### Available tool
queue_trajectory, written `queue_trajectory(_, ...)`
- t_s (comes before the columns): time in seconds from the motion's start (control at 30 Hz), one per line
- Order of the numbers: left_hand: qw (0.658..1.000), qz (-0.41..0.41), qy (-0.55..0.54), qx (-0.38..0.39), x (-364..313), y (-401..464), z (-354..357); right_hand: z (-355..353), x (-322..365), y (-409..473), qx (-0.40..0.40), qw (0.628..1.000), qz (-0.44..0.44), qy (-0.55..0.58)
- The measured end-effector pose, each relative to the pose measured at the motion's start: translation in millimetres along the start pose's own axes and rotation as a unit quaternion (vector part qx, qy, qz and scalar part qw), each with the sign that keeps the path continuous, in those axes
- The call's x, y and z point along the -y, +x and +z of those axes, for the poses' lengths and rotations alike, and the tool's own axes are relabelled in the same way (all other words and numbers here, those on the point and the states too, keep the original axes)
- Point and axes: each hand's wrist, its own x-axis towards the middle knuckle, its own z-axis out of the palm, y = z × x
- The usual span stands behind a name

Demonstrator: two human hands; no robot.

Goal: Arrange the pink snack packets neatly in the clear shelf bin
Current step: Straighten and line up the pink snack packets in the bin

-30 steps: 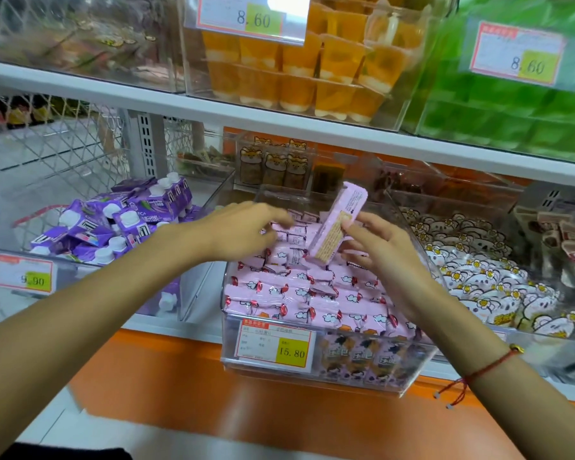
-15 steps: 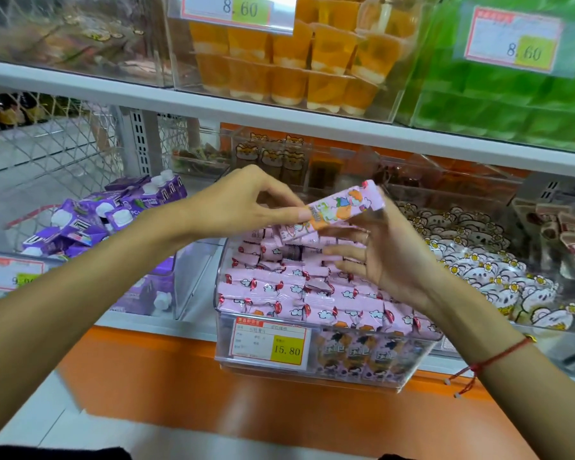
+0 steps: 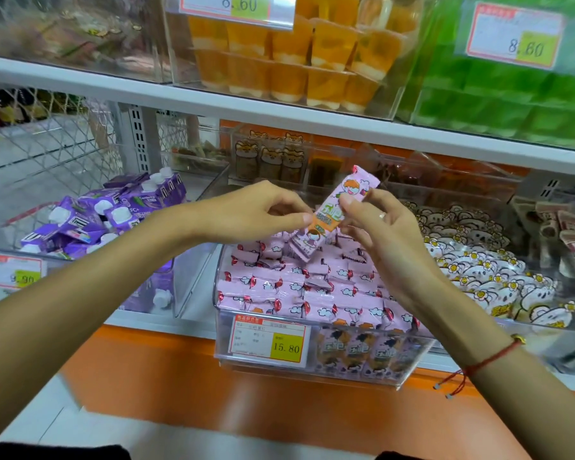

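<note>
One pink snack packet (image 3: 329, 215) with an orange band and cartoon figures hangs tilted above the clear shelf bin (image 3: 346, 373). My left hand (image 3: 256, 210) pinches its left edge with thumb and fingertips. My right hand (image 3: 375, 227) pinches its right side near the top. Below them the bin holds several rows of pink packets (image 3: 299, 290), lying mostly flat, and a yellow price tag (image 3: 269, 340) reading 15.80 sits on its front wall.
A bin of purple drink cartons (image 3: 113, 214) stands to the left, a bin of white cartoon packets (image 3: 488, 273) to the right. Small bins with brown snacks sit behind. The upper shelf (image 3: 279, 114) carries orange jelly cups (image 3: 292, 58) and green packs overhead.
The packet was flipped from its plain back to its printed face, then tilted from nearly level to steeply upright. Both hands stay on it, and the view has shifted slightly.
</note>
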Motion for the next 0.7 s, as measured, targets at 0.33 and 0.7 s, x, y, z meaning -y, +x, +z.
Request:
queue_trajectory(0.33,0.979,0.042,-0.18,-0.09,-23,0,0,5,-4,1,0.017,0.994,-0.075,-0.079)
queue_trajectory(0.7,0.974,0.036,-0.094,-0.203,3,0,8,-5,-37,0,0.152,0.813,-0.083,-0.557)
